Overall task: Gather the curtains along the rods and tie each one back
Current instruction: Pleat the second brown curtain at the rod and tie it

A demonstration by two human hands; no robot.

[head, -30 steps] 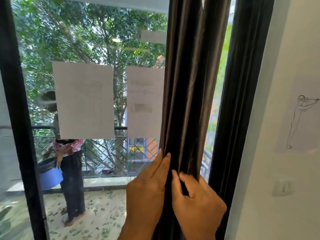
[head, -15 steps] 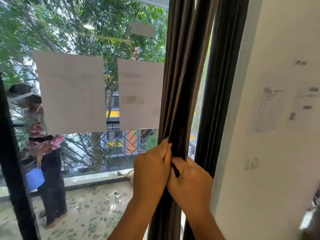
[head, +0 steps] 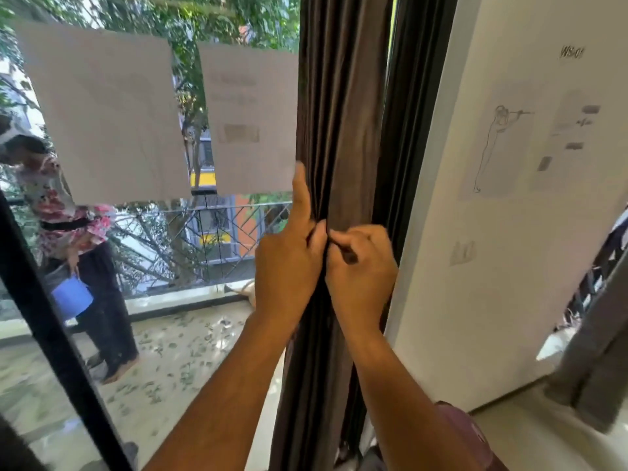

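A dark brown curtain [head: 339,130] hangs gathered into a narrow bundle beside the black window frame [head: 411,113]. My left hand [head: 289,263] grips the bundle's left side, its index finger pointing straight up along the folds. My right hand [head: 362,266] is curled on the right side and pinches a thin dark strip of fabric at the front of the bundle. The two hands touch each other at mid-height. The curtain rod is out of view.
Two paper sheets [head: 102,110] are stuck on the glass to the left. Outside on the balcony a person [head: 68,226] holds a blue bucket [head: 71,297]. A white wall [head: 509,198] with drawings stands to the right. A black frame bar [head: 51,317] crosses the lower left.
Both hands have closed tighter round the bundle. My left index finger has lifted and points upward. My right hand's fingers now pinch the dark strip. The view has shifted slightly to the right.
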